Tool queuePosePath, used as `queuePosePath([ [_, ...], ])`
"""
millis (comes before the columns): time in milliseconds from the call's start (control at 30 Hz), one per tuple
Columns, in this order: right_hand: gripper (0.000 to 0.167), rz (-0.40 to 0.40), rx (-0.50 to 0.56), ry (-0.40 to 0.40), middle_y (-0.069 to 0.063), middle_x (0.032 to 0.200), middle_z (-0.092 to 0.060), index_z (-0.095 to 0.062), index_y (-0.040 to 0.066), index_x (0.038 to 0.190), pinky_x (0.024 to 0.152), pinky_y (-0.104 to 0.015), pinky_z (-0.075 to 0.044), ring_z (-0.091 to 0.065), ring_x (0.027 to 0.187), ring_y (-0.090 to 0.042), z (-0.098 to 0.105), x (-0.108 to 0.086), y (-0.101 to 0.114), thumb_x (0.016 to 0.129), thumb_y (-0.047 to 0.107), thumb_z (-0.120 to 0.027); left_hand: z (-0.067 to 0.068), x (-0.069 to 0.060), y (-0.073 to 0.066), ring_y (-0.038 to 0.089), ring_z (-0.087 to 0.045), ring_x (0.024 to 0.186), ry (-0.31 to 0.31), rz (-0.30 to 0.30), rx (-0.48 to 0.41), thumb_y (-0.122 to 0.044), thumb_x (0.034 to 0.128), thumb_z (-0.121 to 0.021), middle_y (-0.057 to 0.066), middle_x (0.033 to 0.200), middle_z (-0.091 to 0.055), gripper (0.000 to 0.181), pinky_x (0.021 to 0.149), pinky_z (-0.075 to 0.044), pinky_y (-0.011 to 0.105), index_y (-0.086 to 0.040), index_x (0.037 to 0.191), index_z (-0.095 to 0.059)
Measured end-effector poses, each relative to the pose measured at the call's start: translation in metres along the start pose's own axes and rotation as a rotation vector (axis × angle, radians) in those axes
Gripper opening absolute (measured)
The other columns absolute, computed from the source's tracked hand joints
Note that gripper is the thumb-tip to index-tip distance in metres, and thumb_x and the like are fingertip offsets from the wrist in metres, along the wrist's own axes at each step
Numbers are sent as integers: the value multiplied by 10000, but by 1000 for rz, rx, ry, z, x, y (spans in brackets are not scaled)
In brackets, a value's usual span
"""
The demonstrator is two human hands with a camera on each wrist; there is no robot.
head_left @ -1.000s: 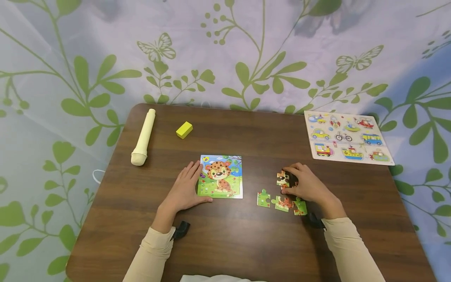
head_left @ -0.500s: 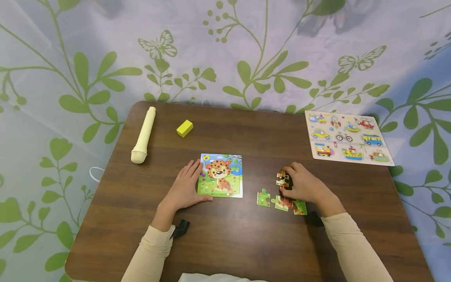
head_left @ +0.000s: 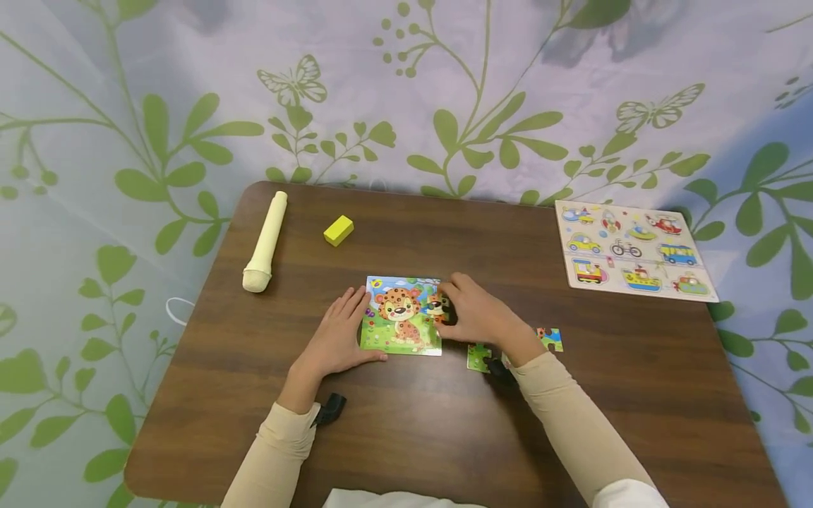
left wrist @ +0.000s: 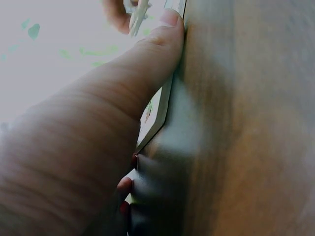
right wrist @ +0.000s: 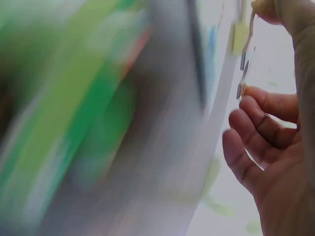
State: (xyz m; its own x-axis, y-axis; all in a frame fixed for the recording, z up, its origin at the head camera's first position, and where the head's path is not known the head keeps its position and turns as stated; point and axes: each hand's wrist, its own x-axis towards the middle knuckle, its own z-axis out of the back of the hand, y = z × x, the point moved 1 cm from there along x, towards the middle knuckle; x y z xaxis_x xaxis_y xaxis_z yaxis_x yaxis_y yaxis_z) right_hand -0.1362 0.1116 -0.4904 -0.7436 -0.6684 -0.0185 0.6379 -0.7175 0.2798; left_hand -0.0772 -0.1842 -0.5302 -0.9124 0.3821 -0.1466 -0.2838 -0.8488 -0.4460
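Right hand point(head_left: 479, 314): thumb and fingers apart only by the piece they pinch, an orange, black and white thin jigsaw piece point(head_left: 437, 307); other fingers loosely bent in the right wrist view. Piece is at the right side of a flat square leopard picture board point(head_left: 394, 341); contact unclear. Two thin edges show in the grasp; can't tell if one piece or two joined.

Left hand point(head_left: 332, 335): fingers straight, thumb spread wide, grasping nothing; fingertips at the board's left edge, thumb along its near edge.

Counts: one leopard board, mid-table. Two loose pieces clearly visible: a mostly green jigsaw piece point(head_left: 477, 358) and a blue, green and red jigsaw piece point(head_left: 550, 339), either side of the right forearm; others may be hidden. One cream microphone-shaped object point(head_left: 267, 236), one yellow rectangular block point(head_left: 339, 231), one pale vehicle-picture board point(head_left: 651, 248), one brown wood-grain table point(head_left: 406, 423).
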Motion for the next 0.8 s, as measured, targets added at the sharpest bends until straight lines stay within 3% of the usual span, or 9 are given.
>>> queuePosePath([
  [133, 711, 78, -55, 22, -120, 1162, -535, -593, -16, 1316, 862, -363, -523, -500, 1005, -228, -8, 34, 27, 849, 511, -696, -1, 2, -1, 315, -78, 1610, -4, 5, -5, -729, 766, -747, 84, 1734, -105, 1246, 1291, -155, 541, -93, 1649, -140],
  [267, 745, 99, -118, 70, -115, 1148, -541, -591, -29, 1342, 875, -352, -522, -494, 989, -225, -16, 50, 42, 851, 523, -681, -1, 0, -1, 324, -82, 1609, 1, 13, -11, -720, 760, -758, 90, 1733, -105, 1254, 1289, -156, 545, -82, 1646, -142],
  [800, 670, 60, -189, 154, -106, 1171, -561, -627, 17, 1289, 948, -400, -536, -552, 1034, -246, -19, 50, 48, 888, 551, -684, 0, 0, 0, 329, -88, 1607, -3, 3, -13, -730, 759, -753, 93, 1732, -116, 1254, 1287, -161, 549, -86, 1647, -144],
])
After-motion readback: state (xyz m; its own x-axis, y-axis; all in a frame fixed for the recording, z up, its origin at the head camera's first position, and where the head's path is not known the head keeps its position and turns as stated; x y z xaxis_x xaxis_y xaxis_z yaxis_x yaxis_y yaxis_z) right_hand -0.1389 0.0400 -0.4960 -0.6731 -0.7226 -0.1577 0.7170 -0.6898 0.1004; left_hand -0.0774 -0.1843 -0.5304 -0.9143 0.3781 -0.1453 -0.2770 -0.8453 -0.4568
